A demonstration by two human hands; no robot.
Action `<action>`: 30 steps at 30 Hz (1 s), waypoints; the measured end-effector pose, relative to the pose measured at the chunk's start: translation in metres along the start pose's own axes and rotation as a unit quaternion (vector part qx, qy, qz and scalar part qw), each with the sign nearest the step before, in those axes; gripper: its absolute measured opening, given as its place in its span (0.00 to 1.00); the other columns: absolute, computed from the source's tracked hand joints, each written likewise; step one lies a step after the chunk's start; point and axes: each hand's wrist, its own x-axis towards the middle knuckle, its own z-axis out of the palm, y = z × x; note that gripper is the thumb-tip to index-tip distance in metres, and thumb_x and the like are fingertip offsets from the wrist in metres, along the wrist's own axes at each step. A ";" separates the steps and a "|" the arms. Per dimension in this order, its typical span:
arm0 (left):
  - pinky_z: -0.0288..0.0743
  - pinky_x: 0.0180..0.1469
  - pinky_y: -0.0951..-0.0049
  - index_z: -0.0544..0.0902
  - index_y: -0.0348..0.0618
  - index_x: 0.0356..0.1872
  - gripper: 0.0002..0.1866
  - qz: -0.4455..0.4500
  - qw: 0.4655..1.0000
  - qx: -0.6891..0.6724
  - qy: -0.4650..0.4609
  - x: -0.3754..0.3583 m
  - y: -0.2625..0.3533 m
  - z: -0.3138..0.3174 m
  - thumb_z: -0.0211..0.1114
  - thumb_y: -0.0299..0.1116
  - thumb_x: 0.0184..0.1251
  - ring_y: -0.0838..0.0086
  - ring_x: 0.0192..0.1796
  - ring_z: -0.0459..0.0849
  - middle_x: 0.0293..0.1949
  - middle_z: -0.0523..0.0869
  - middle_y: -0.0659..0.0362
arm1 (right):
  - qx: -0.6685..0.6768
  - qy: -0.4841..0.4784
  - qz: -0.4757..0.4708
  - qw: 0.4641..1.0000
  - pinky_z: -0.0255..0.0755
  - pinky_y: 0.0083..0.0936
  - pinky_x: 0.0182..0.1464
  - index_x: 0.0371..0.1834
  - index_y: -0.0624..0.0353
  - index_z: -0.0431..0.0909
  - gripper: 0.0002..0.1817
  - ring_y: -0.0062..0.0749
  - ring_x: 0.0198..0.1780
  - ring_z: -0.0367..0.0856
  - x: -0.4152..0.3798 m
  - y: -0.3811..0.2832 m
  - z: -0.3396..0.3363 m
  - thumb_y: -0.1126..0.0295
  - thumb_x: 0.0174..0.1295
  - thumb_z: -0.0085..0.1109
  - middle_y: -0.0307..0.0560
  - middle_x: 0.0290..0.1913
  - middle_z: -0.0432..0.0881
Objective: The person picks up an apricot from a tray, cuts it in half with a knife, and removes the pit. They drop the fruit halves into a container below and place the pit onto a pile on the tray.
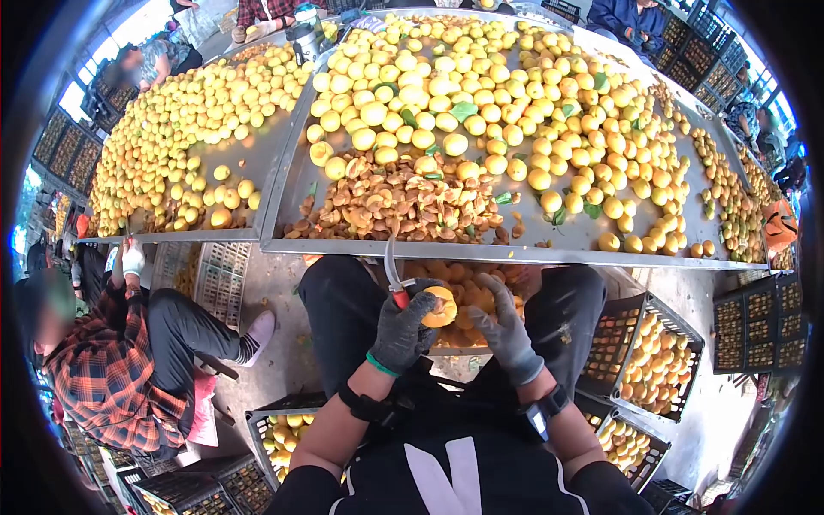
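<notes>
My left hand [403,333], in a dark grey glove with a green cuff, is closed around the red handle of a curved knife [392,268], blade pointing up. The same hand holds a cut apricot [444,311], its brownish inside showing, at the thumb and fingertips. Just right of the fruit is my right hand [508,333], in a lighter grey glove, fingers apart and nothing visible in it. Below the table edge, between my knees, sits a container of apricot pieces [468,283], partly hidden by my hands.
Ahead, a metal table [412,249] bears a pile of pits and scraps [403,202] and many whole apricots [515,94]. Crates of apricots [657,360] stand at my right, another crate [287,433] at my left. A person in a plaid shirt [112,369] sits at left.
</notes>
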 end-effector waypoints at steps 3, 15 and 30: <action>0.75 0.28 0.82 0.79 0.41 0.51 0.12 -0.022 0.998 0.059 -0.015 0.006 -0.016 -0.010 0.61 0.31 0.68 0.81 0.31 0.82 0.37 0.84 0.61 | 0.204 -0.063 0.079 0.974 0.55 0.26 0.70 0.70 0.64 0.60 0.32 0.36 0.68 0.64 -0.004 -0.015 0.002 0.59 0.68 0.58 0.52 0.66 0.67; 0.65 0.22 0.86 0.82 0.44 0.48 0.11 0.016 0.993 0.115 -0.023 -0.004 0.013 -0.005 0.67 0.27 0.65 0.88 0.21 0.73 0.27 0.80 0.69 | 0.582 -0.048 0.262 0.769 0.72 0.24 0.46 0.62 0.55 0.68 0.20 0.35 0.51 0.76 -0.002 -0.031 -0.012 0.59 0.72 0.43 0.45 0.52 0.74; 0.65 0.19 0.83 0.82 0.41 0.45 0.08 -0.024 0.990 0.130 -0.044 -0.005 0.006 0.006 0.66 0.27 0.66 0.85 0.19 0.74 0.28 0.82 0.65 | 0.318 -0.154 0.253 0.901 0.76 0.17 0.42 0.52 0.61 0.75 0.12 0.24 0.46 0.79 -0.011 -0.039 -0.013 0.70 0.67 0.54 0.45 0.52 0.76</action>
